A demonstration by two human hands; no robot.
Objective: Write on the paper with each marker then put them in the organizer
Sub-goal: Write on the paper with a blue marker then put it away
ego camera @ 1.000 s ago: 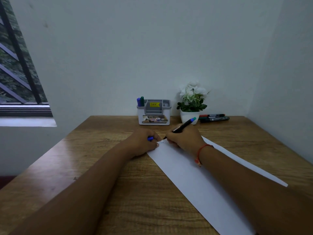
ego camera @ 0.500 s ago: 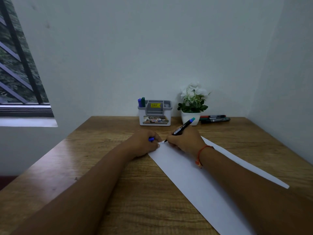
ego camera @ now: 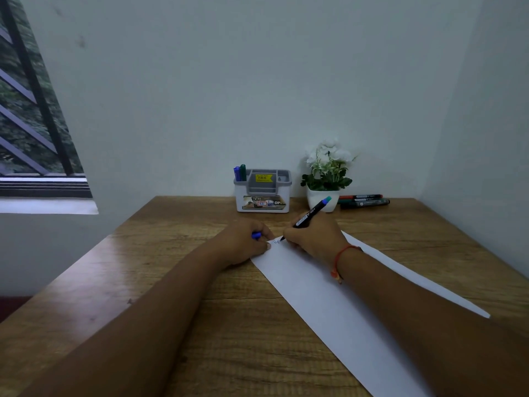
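A white sheet of paper [ego camera: 337, 305] lies slanted across the wooden desk. My right hand [ego camera: 315, 236] grips a black marker [ego camera: 312, 212] with a blue-green end, its tip touching the paper's far corner beside small written marks. My left hand [ego camera: 243, 239] is closed around a blue marker cap [ego camera: 256, 234] and rests on the paper's far left corner. The white and grey organizer [ego camera: 262, 196] stands at the back of the desk with a blue and a green marker [ego camera: 240, 172] upright in its left slot.
A white pot with white flowers [ego camera: 325, 179] stands right of the organizer. Behind it two or three more markers [ego camera: 363, 199] lie on the desk by the wall. A barred window [ego camera: 31, 110] is at the left; walls close in behind and at the right.
The marker tip in my right hand has shifted slightly along the paper's far corner, leaving small marks. My left hand stays put with the cap.
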